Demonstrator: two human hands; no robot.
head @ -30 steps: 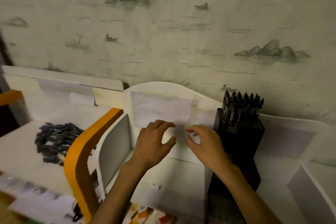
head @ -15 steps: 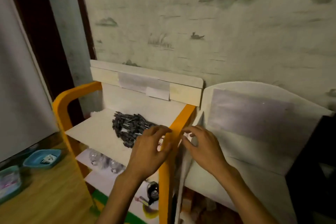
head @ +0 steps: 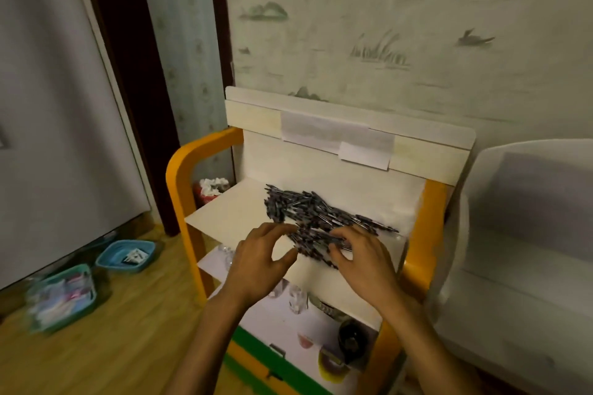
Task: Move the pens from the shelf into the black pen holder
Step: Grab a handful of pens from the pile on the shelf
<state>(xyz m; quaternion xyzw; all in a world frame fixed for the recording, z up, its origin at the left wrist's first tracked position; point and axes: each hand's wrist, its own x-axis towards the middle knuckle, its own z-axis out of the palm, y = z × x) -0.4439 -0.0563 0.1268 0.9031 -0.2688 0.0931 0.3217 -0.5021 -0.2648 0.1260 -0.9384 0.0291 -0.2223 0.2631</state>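
Heap of dark pens (head: 321, 218) lies on top white shelf board (head: 231, 221) of the orange-framed rack (head: 179, 176). My left hand (head: 256, 263): grip spread, holding nothing, just beside the heap. My right hand (head: 362, 256): fingertips (head: 337, 239) curled onto the heap's near edge; can't tell if anything's pinched.

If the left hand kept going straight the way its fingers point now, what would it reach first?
Most likely the pile of pens on the top shelf. The left hand has its fingers spread and aimed forward at the pile's near left edge, holding nothing. Depth is hard to judge, so it may brush the shelf board first.
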